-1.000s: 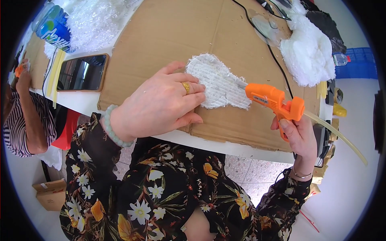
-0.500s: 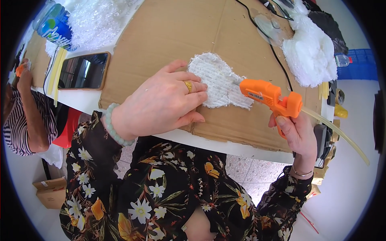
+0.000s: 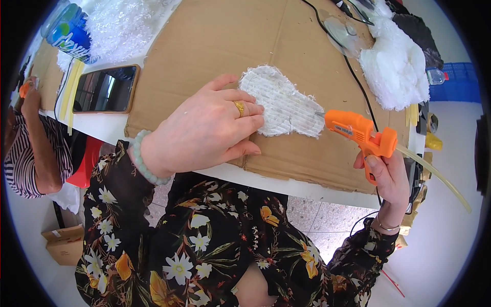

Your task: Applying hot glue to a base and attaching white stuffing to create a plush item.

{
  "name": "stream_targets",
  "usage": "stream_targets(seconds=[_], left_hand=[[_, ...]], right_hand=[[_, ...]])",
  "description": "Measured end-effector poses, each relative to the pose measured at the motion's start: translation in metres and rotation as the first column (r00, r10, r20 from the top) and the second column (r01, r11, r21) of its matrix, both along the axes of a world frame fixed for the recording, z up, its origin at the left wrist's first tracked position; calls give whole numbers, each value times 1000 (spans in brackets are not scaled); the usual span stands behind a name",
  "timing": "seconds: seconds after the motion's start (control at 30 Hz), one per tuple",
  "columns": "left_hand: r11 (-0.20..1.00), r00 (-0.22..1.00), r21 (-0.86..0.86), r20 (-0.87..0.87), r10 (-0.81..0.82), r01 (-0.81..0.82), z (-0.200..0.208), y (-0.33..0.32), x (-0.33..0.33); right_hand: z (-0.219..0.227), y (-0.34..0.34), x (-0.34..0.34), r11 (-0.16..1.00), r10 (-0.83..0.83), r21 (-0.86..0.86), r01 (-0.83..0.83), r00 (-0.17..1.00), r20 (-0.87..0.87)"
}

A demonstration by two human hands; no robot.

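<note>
A white fabric piece with frayed edges and ribbed lines lies flat on the cardboard sheet. My left hand rests on its left side, fingers stretched out and pressing lightly on it. In my right hand is an orange glue gun, with my fingers wrapped round its handle. Its nozzle points left, at the fabric's right edge; whether it touches is hard to tell. A long translucent glue stick sticks out of the gun's back.
At the left lie a phone, yellowish glue sticks and a blue container. White fluffy material sits at the far right, near a black cable. Another person's arm shows at the far left.
My right hand has moved the glue gun to the right and slightly down, from over the fabric to its right edge. My left hand has stayed in place.
</note>
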State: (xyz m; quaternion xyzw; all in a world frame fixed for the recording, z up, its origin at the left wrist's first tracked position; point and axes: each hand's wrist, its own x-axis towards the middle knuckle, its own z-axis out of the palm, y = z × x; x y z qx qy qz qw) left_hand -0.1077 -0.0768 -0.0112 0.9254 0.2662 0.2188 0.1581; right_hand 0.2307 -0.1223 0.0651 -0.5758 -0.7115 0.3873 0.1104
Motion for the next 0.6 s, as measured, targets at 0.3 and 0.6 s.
stream_targets(seconds=[0.3,0.6], left_hand=[[1000,1000,4,16,5,-5,-1,0,1],[1000,1000,4,18,0,0,-1,0,0]], right_hand=[[-3,-1,-3,999,-45,11,46,998,-50],[0,-1,-3,999,-36,18,35,999,14]])
